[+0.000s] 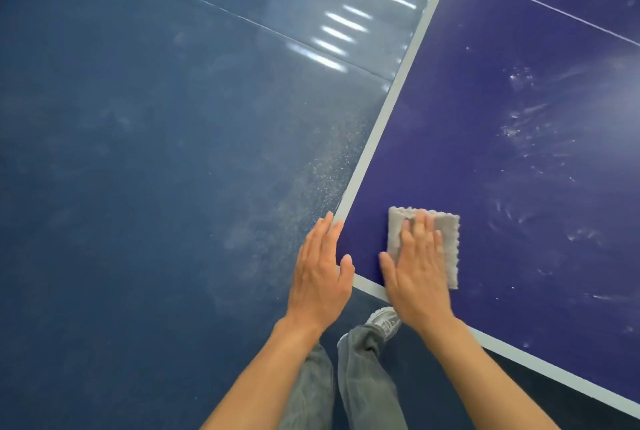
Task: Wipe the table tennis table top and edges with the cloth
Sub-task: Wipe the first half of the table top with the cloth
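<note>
Grey cloth (448,249) under my flat right hand (415,270) (fingers straight) at table (485,118) corner; left hand (318,273) open at edge.

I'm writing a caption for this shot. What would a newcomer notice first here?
First, the right hand pressing a grey cloth flat on the purple table top near its closest corner, with the left hand resting at that corner's edge. Next, whitish smears across the table farther right, and bright light reflections on the blue floor at top.
</note>
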`<state>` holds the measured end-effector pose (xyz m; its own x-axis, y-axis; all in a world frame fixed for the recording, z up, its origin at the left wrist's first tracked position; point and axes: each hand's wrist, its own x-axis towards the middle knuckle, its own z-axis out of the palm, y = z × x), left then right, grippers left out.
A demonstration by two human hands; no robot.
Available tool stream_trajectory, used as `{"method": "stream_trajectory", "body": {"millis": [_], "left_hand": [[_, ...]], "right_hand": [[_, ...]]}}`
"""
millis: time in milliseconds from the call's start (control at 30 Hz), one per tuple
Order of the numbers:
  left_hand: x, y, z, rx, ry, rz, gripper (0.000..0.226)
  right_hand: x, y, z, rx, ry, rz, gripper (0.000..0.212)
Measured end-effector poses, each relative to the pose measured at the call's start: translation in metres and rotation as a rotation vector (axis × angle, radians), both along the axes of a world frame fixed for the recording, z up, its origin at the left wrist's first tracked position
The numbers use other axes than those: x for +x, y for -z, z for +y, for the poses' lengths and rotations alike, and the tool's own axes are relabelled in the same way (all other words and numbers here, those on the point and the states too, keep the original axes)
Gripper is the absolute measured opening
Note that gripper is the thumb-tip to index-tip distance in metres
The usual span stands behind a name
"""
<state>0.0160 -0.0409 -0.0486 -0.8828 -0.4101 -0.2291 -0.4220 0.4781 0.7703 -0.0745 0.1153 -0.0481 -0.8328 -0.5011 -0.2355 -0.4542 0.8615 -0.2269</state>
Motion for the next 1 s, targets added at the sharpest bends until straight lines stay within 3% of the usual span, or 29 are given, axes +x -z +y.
{"method": "stream_trajectory", "body": {"millis": [100,167,300,433,500,567,667,733,900,1000], "left_hand": [[-0.015,0.002,-0.001,-0.149,0.035,0.048,0.058],[-0.026,0.003,-0.002,-0.275,0.102,0.092,0.056],[-0.061,0.008,0.003,-0.435,0.225,0.070,0.060],[-0.080,0.018,0.017,-0.588,0.354,0.007,0.066],[-0.081,0.023,0.021,-0.656,0.368,0.001,0.067],[-0.080,0.026,0.021,-0.676,0.349,0.009,0.065],[-0.080,0.027,0.021,-0.706,0.338,0.009,0.062],[-0.083,0.027,0.023,-0.710,0.331,0.013,0.061],[-0.087,0.025,0.025,-0.722,0.317,0.009,0.061],[-0.088,0.024,0.026,-0.716,0.311,0.005,0.062]], "right_hand": [[0.027,0.011,0.006,-0.023,-0.198,0.034,0.070],[0.034,0.015,0.042,0.014,-0.153,0.073,0.067],[0.039,0.010,0.118,0.162,0.220,0.076,0.068],[0.006,0.011,0.113,0.149,0.590,0.004,0.072],[-0.010,0.011,0.086,0.096,0.508,0.015,0.069],[-0.009,0.013,0.068,0.045,0.264,0.033,0.065],[0.014,0.015,0.088,0.023,0.073,0.049,0.062],[0.023,0.015,0.127,0.072,0.230,0.035,0.062],[0.002,0.009,0.185,0.141,0.907,-0.075,0.071],[-0.033,0.005,0.141,0.082,0.993,-0.071,0.076]]}}
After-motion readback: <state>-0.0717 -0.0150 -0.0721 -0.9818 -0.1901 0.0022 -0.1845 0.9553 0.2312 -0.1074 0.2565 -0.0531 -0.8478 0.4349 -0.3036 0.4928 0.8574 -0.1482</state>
